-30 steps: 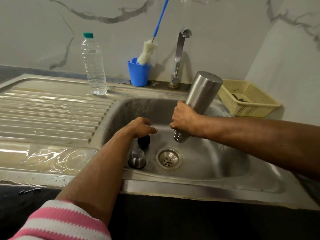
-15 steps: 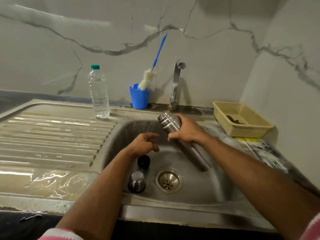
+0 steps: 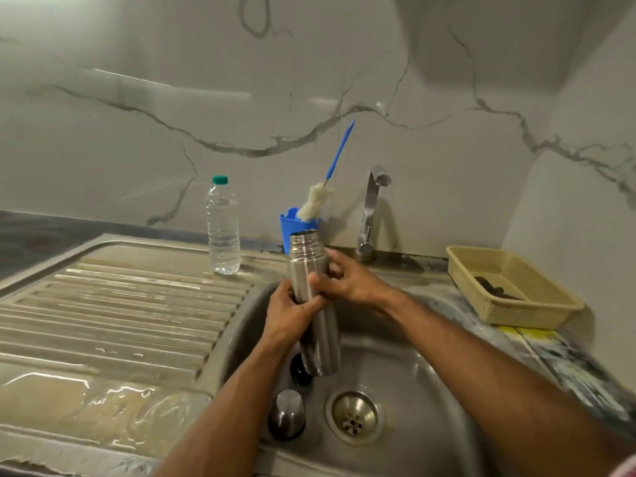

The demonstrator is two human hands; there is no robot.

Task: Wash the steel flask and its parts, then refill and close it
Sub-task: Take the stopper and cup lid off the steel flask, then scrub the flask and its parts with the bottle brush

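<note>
Both hands are wrapped round the flask (image 3: 311, 297), upright over the sink (image 3: 430, 390), mouth up: left hand (image 3: 287, 316) curled round the middle, right hand (image 3: 347, 282) just above, thumb across the front. Probably steadying it so drips land in the basin. Cup (image 3: 286, 413) and black stopper (image 3: 300, 370) sit by the drain (image 3: 354, 416), the stopper half hidden behind the flask. Can't see inside the mouth, and the right-hand fingers are hidden behind it.
</note>
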